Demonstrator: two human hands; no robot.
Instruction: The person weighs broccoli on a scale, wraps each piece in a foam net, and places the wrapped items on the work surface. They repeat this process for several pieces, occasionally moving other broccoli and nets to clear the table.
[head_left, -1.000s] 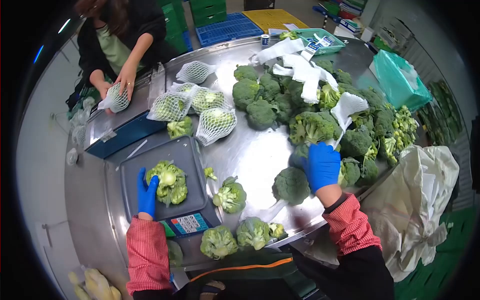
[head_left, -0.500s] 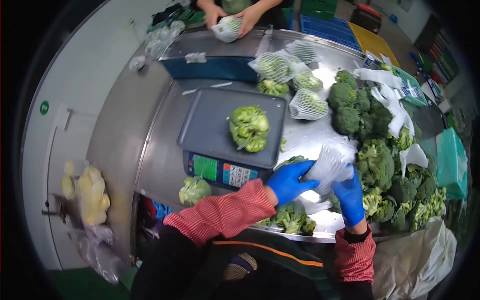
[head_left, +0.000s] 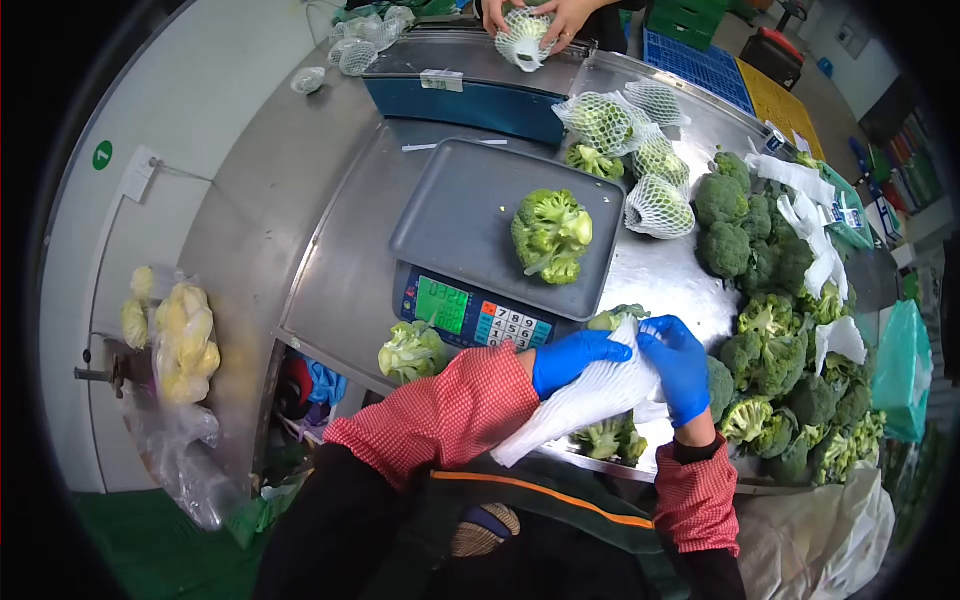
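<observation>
A white foam net sleeve (head_left: 592, 396) is stretched out between my two blue-gloved hands, its loose end hanging toward my body. My left hand (head_left: 578, 360) grips it along the upper left side, thumb on top. On the other side my right hand (head_left: 680, 368) pinches the sleeve's upper end, fingertips bent down. Just beyond the hands is a broccoli head (head_left: 618, 316), partly covered. More broccoli (head_left: 608, 438) lies under the sleeve near the table edge. On the scale's grey tray (head_left: 450, 215) rests a broccoli head (head_left: 552, 236), stem side showing.
Broccoli in foam nets (head_left: 660, 207) sits behind the scale's right side. A broccoli pile (head_left: 765, 345) with white foam scraps covers the right. One trimmed head (head_left: 412, 351) stands left of the scale keypad (head_left: 510, 325). Across the table, another person's hands (head_left: 560, 18) hold netted produce.
The bunched sleeve is now drawn out long, toward the lower left. My right hand has turned over at its upper end. The whole view has shifted, and the scale's display reads more clearly.
</observation>
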